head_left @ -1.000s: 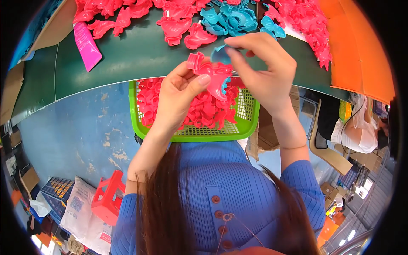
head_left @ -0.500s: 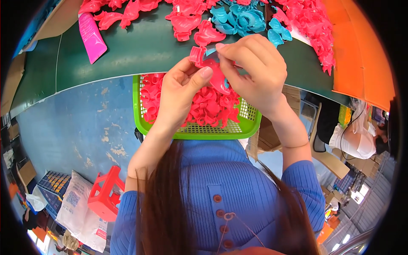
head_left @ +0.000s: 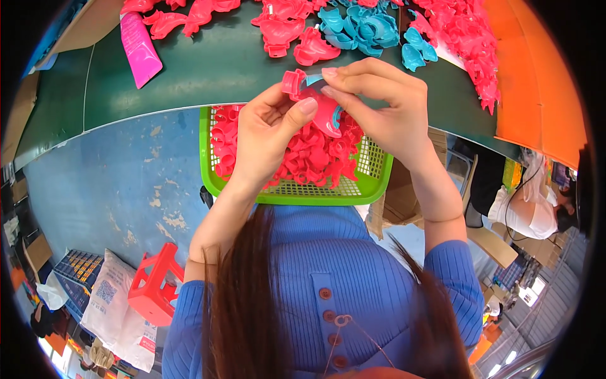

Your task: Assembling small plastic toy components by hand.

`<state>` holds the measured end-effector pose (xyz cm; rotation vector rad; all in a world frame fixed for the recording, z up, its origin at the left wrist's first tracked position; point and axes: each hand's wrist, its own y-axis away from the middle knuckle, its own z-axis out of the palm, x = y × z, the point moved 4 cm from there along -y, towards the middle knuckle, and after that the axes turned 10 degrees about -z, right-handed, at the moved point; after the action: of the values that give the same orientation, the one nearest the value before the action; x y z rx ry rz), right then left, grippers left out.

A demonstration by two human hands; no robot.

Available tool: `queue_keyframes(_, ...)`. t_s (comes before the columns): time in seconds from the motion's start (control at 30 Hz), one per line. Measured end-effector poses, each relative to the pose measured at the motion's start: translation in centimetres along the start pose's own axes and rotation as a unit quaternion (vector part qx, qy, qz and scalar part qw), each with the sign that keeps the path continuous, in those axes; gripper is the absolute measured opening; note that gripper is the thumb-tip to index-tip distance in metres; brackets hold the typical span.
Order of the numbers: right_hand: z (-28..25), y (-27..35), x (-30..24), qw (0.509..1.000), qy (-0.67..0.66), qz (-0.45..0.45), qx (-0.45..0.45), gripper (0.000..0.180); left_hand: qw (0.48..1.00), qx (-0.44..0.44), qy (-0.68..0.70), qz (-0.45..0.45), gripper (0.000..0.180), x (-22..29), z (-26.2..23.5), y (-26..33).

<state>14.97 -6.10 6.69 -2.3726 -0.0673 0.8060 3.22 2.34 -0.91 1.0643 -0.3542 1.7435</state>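
My left hand [head_left: 268, 136] is closed on a curved pink-red plastic part [head_left: 326, 119] with a squared end piece, held above the basket. A teal plastic piece [head_left: 313, 79] sits against that part, its edge showing at the top and along the right side. At its upper edge, my right hand [head_left: 391, 104] pinches the teal piece between thumb and fingertips. Fingers partly hide where the two pieces meet. Right below is a green basket [head_left: 297, 201] heaped with small pink-red plastic parts [head_left: 315, 161].
The dark green table [head_left: 189, 82] bears pink-red shells [head_left: 278, 31], teal shells [head_left: 366, 28], a magenta tube-like packet [head_left: 140, 54] and a large pink-red pile [head_left: 464, 44] by an orange panel [head_left: 536, 69]. A red stool [head_left: 151, 294] and white sack [head_left: 113, 303] stand lower left.
My right hand has turned slightly, its fingers straighter and more of the teal edge showing. Both hands stay in nearly the same place; the whole view has shifted a little.
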Motion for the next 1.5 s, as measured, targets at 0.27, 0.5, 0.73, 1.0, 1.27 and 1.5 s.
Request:
queue_keyframes(0.27,-0.5,0.3,1.0,0.992,-0.051,0.116,-0.022,0.019,0.997,-0.021,-0.044,-0.067,0.023,0.8,-0.1,-0.4)
queue_keyframes(0.5,-0.6,0.0,-0.4,0.989,0.135,-0.063,-0.026,0.011,0.996,-0.022,-0.066,-0.055,0.022,0.8,0.4,0.0)
queue_keyframes(0.73,-0.2,0.7,0.7,0.994,-0.035,0.099,-0.005,0.009,0.999,-0.015,-0.038,-0.028,0.023,0.6,0.2,0.0)
queue_keyframes(1.0,0.4,0.4,0.7,0.981,-0.042,0.179,0.064,0.012,0.975,0.109,-0.081,0.178,0.033,2.0,0.7,-0.1)
queue_keyframes(1.27,2.5,-1.0,-0.1,0.95,-0.158,0.267,0.042,0.021,0.954,-0.003,-0.227,0.197,0.085,1.0,-0.6,0.9)
queue_keyframes(1.5,4.1,-2.0,-0.8,0.943,-0.185,0.278,0.002,0.021,0.962,0.02,-0.165,0.217,0.067,2.0,-3.1,1.0)
